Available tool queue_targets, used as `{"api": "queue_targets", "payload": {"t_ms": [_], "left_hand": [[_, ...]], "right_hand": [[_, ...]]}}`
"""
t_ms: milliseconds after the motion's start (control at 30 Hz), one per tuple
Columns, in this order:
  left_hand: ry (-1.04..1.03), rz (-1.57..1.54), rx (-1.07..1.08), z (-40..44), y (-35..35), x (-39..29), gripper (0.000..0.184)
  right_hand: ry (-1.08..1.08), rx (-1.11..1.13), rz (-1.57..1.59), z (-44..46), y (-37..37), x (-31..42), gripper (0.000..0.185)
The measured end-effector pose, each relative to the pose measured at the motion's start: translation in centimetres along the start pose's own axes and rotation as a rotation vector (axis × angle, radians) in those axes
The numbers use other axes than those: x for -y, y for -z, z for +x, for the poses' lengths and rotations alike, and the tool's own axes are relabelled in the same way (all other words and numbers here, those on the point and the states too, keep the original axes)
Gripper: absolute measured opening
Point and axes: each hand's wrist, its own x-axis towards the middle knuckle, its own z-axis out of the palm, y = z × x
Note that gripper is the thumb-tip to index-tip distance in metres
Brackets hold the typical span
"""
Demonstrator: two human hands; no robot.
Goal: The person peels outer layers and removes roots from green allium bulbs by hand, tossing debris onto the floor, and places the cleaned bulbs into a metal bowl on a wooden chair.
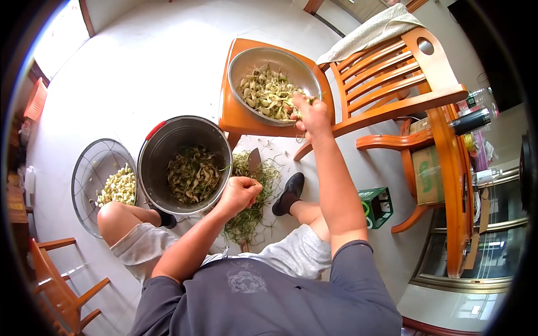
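My right hand (312, 116) is at the near right edge of a metal bowl (234, 70), its fingers bent and apart over the pale bulbs with thin green stems (266, 92). My left hand (241, 195) is closed in a pinch, just right of a dark pot (147, 162); what it pinches is too small to tell. Inside the pot lie more stemmed bulbs (193, 175). Below and beyond my left hand, green trimmings (263, 182) are heaped on the floor, and a dark blade (254, 160) points up among them.
The bowl rests on a wooden chair (225, 115). Left of the pot is a wire basket (84, 168) with pale, trimmed pieces (119, 187). A green crate (378, 207) stands right of my foot. Another wooden chair (56, 280) is at lower left, and a cardboard box (428, 176) at right.
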Motion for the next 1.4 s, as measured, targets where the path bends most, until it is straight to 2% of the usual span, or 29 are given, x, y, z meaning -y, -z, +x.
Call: {"api": "queue_targets", "payload": {"t_ms": [133,400,433,533,700,900,1000,1067,1133,1200,1233,1267,1333,1367,1400], "left_hand": [[0.064,0.063,0.056,-0.5,-0.2,-0.1,0.017],[0.115,0.062,0.073,-0.6,0.6,-0.1,0.018],[0.117,0.058,0.078,-0.5,0.6,0.1,0.018],[0.125,0.039,0.080,-0.6,0.5,0.3,0.018],[0.146,-0.068,0.084,-0.2,0.7,1.1,0.017],[0.165,-0.175,0.046,0.5,1.2,2.1,0.015],[0.174,-0.148,0.036,0.8,1.5,2.3,0.014],[0.185,-0.127,0.023,0.7,1.6,2.0,0.014],[0.154,-0.027,0.074,1.2,1.4,2.8,0.015],[0.125,0.070,0.124,1.9,1.0,4.4,0.027],[-0.063,0.396,0.147,1.9,0.8,5.1,0.045],[-0.311,0.707,0.060,1.7,0.0,6.0,0.048],[-0.132,0.957,0.104,1.6,-0.7,5.6,0.028],[-0.284,1.037,0.269,2.7,-0.1,6.2,0.025],[-0.212,0.972,0.193,2.5,-0.1,5.3,0.026]], "right_hand": [[-0.026,0.008,-0.244,3.5,0.3,0.3,0.032],[-0.169,0.204,-0.336,3.7,1.3,2.6,0.036],[-0.130,0.093,-0.604,4.0,1.1,2.6,0.035],[-0.070,0.199,-0.398,5.0,2.2,2.1,0.034],[-0.130,0.124,-0.112,6.8,3.3,0.6,0.018],[-0.132,0.139,-0.073,6.9,3.6,0.2,0.009],[-0.047,0.170,-0.509,6.0,2.6,1.0,0.011],[0.106,0.264,-0.797,7.4,2.5,-0.2,0.021],[0.224,0.333,-1.021,7.5,0.9,-0.6,0.027],[0.191,0.306,-1.169,7.3,-0.9,-0.6,0.032],[0.174,0.294,-1.243,7.2,-1.6,-0.6,0.034],[0.179,0.288,-1.241,7.3,-1.9,-0.8,0.035],[0.198,0.283,-1.237,7.4,-2.7,-1.1,0.037],[0.194,0.291,-1.208,7.6,-2.6,-1.4,0.038],[0.204,0.289,-1.139,7.6,-2.5,-1.5,0.038]]}}
